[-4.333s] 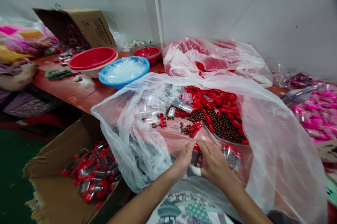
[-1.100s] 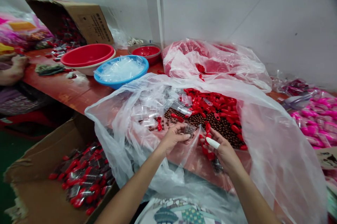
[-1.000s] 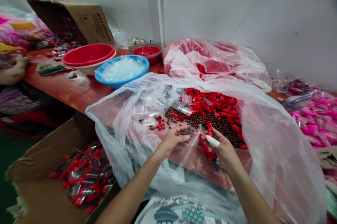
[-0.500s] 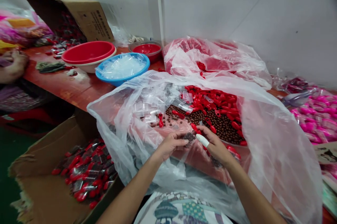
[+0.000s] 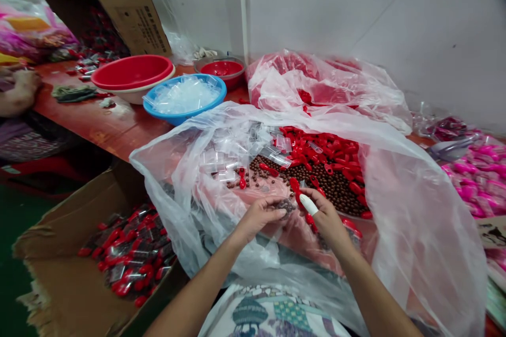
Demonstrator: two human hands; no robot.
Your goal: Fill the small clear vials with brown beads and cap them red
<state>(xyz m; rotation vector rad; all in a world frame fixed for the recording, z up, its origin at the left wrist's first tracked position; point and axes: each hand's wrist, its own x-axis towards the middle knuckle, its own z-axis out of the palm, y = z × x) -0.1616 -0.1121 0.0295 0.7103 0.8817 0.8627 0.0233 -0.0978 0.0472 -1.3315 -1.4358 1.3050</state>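
My left hand (image 5: 261,217) pinches a clear container (image 5: 285,206) of dark brown balls over the plastic-lined work area. Close to its right, my right hand (image 5: 319,213), with a white cover on one finger, holds a red scoop-shaped piece (image 5: 295,187) between its fingertips. Beyond both hands lie loose brown balls (image 5: 343,193), a heap of red pieces (image 5: 336,151) and a pile of clear containers (image 5: 225,153). A filled container with a red end (image 5: 351,229) lies partly hidden by my right wrist.
At lower left a cardboard box (image 5: 59,268) holds filled red-ended containers. A blue basin (image 5: 184,115) of clear pieces and a red basin (image 5: 132,72) stand behind. Pink pieces (image 5: 484,168) lie at right. Another person's hand (image 5: 24,89) shows at far left.
The red piece in my right hand has tipped more upright and moved slightly away from the container. My left hand stays nearly in place, still holding the container. The view has shifted slightly.
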